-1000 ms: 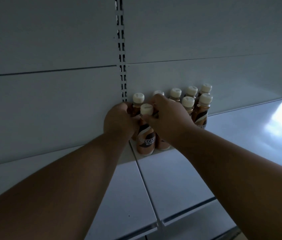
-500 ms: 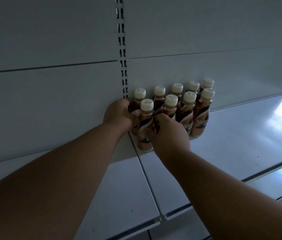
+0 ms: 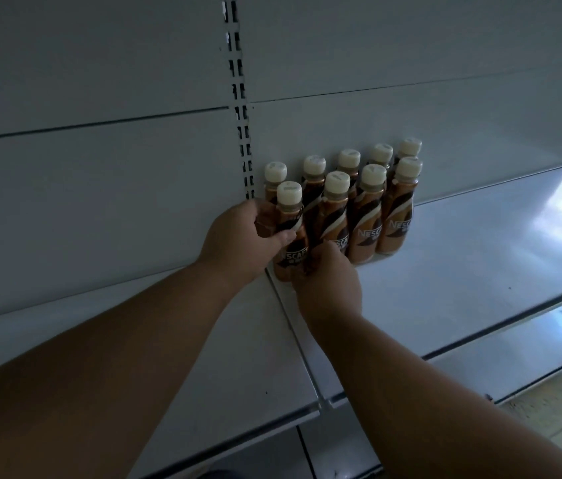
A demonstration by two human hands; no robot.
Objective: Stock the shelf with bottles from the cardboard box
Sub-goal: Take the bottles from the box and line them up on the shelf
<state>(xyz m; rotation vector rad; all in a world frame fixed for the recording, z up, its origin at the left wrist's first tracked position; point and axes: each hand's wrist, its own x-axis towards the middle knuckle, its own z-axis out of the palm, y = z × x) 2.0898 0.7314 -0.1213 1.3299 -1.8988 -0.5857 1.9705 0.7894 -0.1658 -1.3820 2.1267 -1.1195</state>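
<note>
Nine bottles (image 3: 367,216) stand in two rows at the back of the shelf (image 3: 445,281). The left hand (image 3: 238,236) grips the front-left bottle (image 3: 289,236); the right hand (image 3: 327,281) curls against its base. Most shelf space remains unfilled, and the cardboard box is out of view.

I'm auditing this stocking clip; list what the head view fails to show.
- Cardboard box: outside the frame.
- Front-left bottle: base hidden by the right hand.
- Back-left bottle: body mostly covered by the left hand.
- Back-row labels: blocked by the front row.
</note>
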